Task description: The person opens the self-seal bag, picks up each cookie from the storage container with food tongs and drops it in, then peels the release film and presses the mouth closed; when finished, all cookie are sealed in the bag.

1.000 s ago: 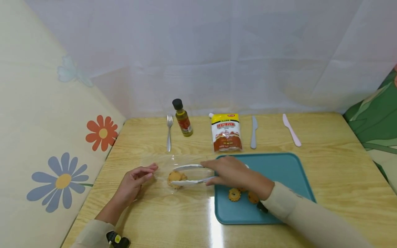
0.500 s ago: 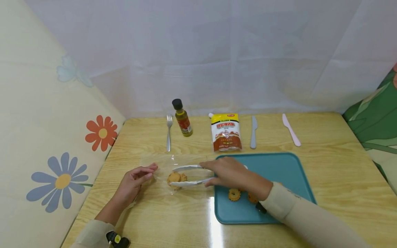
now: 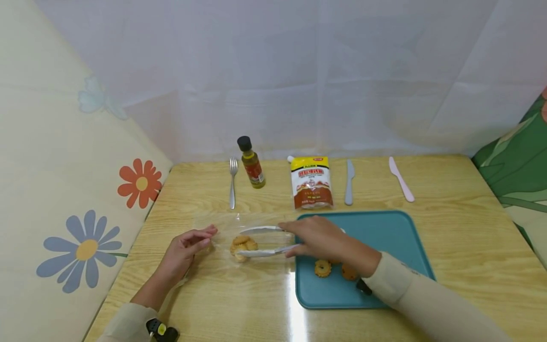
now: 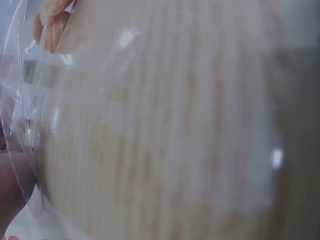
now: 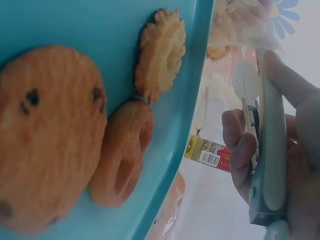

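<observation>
The left hand [image 3: 186, 246] rests on the tabletop [image 3: 239, 304], pinching the clear bag [image 3: 222, 228] at its left edge. Just right of it, inside the bag, lie the cookies [image 3: 242, 246]. Right again, the right hand [image 3: 318, 239] grips white tongs [image 3: 267, 241], their long axis pointing left at the cookies, so this hand is the working one.

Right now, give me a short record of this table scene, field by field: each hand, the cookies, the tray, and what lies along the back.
right hand: grips white tongs, tips at the cookies in the bag
left hand: holds the edge of the clear plastic bag
cookies in bag: small pile between the tong tips
tray: teal, three cookies near its left edge
back row: fork, oil bottle, sauce pouch, grey knife, pink knife
</observation>
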{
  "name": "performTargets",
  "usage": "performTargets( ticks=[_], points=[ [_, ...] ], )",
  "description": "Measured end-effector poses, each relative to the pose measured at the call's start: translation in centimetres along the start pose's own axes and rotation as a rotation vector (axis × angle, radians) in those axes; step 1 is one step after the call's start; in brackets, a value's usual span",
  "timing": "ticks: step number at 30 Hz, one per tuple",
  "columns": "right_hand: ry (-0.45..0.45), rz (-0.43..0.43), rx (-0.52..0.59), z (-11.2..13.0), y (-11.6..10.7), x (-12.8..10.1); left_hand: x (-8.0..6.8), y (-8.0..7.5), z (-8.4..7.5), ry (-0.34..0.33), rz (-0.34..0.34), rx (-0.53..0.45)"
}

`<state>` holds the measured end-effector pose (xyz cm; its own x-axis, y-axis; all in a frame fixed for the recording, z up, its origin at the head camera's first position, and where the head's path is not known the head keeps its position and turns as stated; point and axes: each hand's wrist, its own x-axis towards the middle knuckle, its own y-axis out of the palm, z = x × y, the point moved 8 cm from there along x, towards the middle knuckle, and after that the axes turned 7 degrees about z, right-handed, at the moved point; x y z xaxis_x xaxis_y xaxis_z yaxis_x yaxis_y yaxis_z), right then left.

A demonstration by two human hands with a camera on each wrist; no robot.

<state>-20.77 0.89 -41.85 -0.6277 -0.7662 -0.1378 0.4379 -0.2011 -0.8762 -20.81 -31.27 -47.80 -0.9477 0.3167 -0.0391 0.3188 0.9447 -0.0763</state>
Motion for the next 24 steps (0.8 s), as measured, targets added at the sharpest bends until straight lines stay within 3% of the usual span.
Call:
performTargets(
  ticks=[24],
  points=[
    [0.004,-0.055,-0.017,-1.8,-0.4,-3.7,0.0,0.1,-0.1,-0.005,0.0,0.008]
  ],
)
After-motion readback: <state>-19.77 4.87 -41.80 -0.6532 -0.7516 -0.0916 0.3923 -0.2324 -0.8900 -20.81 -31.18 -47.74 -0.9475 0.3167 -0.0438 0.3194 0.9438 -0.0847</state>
